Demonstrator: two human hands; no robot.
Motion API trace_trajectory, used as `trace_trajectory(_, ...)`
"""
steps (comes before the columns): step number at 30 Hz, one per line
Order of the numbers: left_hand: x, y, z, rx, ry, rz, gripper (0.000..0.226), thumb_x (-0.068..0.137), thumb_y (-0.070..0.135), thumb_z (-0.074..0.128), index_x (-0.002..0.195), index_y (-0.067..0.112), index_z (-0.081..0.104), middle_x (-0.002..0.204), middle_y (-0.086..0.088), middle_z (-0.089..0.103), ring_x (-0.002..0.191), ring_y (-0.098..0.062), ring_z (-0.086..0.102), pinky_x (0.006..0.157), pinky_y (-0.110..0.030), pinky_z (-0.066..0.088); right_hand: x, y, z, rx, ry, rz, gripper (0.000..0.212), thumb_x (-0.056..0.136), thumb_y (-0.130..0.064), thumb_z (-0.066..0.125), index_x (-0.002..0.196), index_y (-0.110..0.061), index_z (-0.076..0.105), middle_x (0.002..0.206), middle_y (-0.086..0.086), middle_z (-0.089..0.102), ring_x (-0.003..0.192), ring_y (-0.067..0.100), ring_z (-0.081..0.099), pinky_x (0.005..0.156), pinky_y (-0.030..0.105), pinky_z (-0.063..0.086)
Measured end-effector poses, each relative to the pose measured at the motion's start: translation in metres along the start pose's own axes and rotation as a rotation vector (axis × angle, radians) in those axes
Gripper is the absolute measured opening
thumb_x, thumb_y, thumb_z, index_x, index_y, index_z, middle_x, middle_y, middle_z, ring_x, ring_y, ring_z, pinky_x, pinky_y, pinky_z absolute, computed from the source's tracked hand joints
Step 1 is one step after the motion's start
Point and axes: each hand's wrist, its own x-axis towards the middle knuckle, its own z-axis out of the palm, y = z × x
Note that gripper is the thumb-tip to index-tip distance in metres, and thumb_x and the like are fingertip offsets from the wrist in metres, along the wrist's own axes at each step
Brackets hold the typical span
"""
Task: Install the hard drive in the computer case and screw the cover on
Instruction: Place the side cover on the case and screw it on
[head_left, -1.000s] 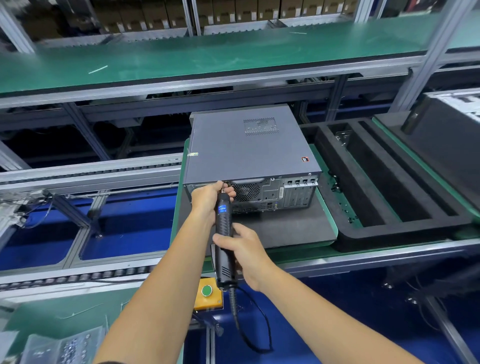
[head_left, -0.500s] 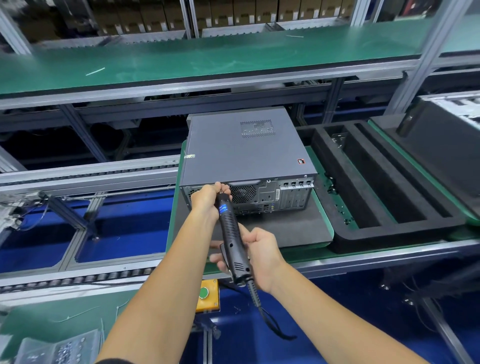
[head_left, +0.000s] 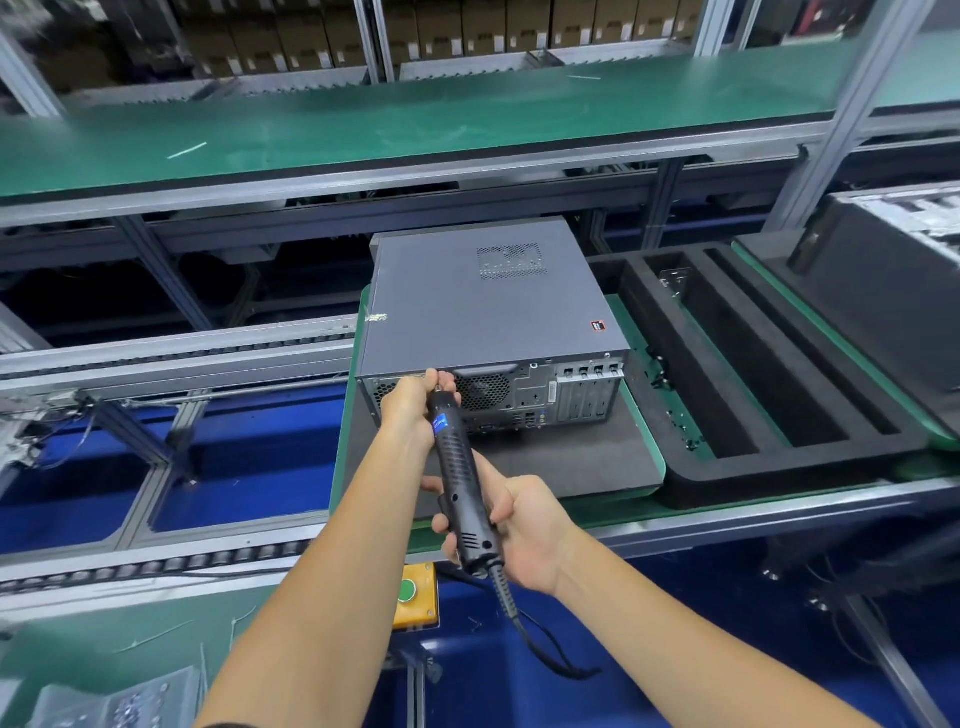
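At case rear | left hand pinches bit tip | right hand grasps ribbed black screwdriver

Matt grey painted sheet metal on the case, smooth, with a perforated vent patch; bare dull metal at the rear panel. Black ribbed plastic on the screwdriver, slightly glossy. Black foam, matt and coarse, for the tray and pad. Smooth green rubbery mat. Brushed aluminium frame.
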Motion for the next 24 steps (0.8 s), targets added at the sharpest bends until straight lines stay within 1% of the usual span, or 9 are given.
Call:
trace_trajectory(3,0.000,0.000,0.000,-0.009,-0.006,-0.002,0.004,0.094,0.003,0.045,0.092,0.003,0.048,0.070,-0.008,0.053,0.057,-0.019,0.045,0.051,-0.027,0.045,0.000,0.000,0.003,-0.029,0.026,-0.008,0.091,0.055,0.005,0.028,0.136,-0.025,0.057,0.123,0.023,0.053,0.075,0.033,0.055,0.066,0.040,0.052)
trace_trajectory(5,-0.001,0.000,0.000,-0.022,-0.006,-0.005,0.004,0.093,0.001,0.044,0.093,0.003,0.048,0.071,-0.009,0.053,0.057,-0.020,0.045,0.053,-0.028,0.045,0.000,0.001,0.005,-0.101,0.063,-0.022,0.082,0.058,0.001,0.037,0.134,-0.023,0.057,0.118,0.021,0.053,0.074,0.031,0.057,0.064,0.038,0.052)
trace_trajectory(8,-0.002,0.001,0.001,-0.031,0.012,-0.006,0.009,0.094,0.001,0.046,0.085,0.002,0.050,0.071,-0.010,0.054,0.056,-0.019,0.047,0.055,-0.030,0.046,0.003,0.005,0.012,-0.388,0.223,-0.053,0.058,0.073,-0.004,0.058,0.129,-0.020,0.053,0.097,0.015,0.056,0.069,0.023,0.063,0.061,0.035,0.056)
trace_trajectory(10,-0.002,0.001,0.003,-0.030,0.032,-0.003,0.014,0.094,0.002,0.049,0.081,0.001,0.052,0.071,-0.011,0.056,0.055,-0.019,0.049,0.057,-0.031,0.047,0.006,0.008,0.015,-0.624,0.371,-0.078,0.048,0.079,-0.001,0.066,0.122,-0.014,0.050,0.089,0.013,0.059,0.067,0.020,0.062,0.065,0.038,0.058)
trace_trajectory(13,-0.004,0.002,0.004,-0.024,0.058,-0.008,0.013,0.093,0.003,0.053,0.081,0.000,0.055,0.072,-0.012,0.059,0.054,-0.018,0.052,0.059,-0.031,0.049,0.011,0.009,0.017,-0.915,0.523,-0.128,0.054,0.076,-0.005,0.072,0.120,-0.020,0.046,0.096,0.013,0.061,0.072,0.024,0.063,0.072,0.042,0.060)
trace_trajectory(16,-0.006,0.003,0.004,-0.026,0.077,-0.017,0.010,0.092,0.002,0.055,0.083,-0.001,0.056,0.073,-0.013,0.060,0.056,-0.019,0.054,0.060,-0.031,0.050,0.015,0.011,0.020,-1.100,0.543,-0.137,0.069,0.071,-0.013,0.077,0.125,-0.028,0.036,0.100,0.009,0.058,0.081,0.021,0.063,0.066,0.032,0.059)
trace_trajectory(18,-0.006,0.004,0.004,-0.033,0.073,-0.024,0.006,0.092,0.002,0.055,0.088,-0.003,0.055,0.078,-0.015,0.060,0.057,-0.020,0.055,0.060,-0.030,0.050,0.018,0.013,0.022,-1.083,0.541,-0.141,0.065,0.071,-0.012,0.076,0.121,-0.027,0.037,0.097,0.008,0.057,0.072,0.017,0.060,0.056,0.025,0.054)
trace_trajectory(21,-0.006,0.007,0.002,-0.020,0.039,-0.039,0.016,0.096,0.006,0.046,0.089,-0.005,0.055,0.083,-0.016,0.062,0.058,-0.022,0.061,0.061,-0.031,0.052,0.021,0.016,0.023,-0.916,0.533,-0.158,0.051,0.071,-0.005,0.069,0.108,-0.025,0.042,0.091,0.011,0.057,0.055,0.017,0.058,0.053,0.031,0.054)
trace_trajectory(24,-0.006,0.010,-0.002,0.023,0.005,-0.064,0.022,0.096,0.006,0.040,0.084,-0.003,0.055,0.083,-0.016,0.065,0.054,-0.021,0.068,0.060,-0.029,0.055,0.022,0.018,0.024,-0.726,0.484,-0.166,0.044,0.071,0.000,0.067,0.105,-0.015,0.044,0.085,0.013,0.052,0.047,0.019,0.053,0.049,0.030,0.050)
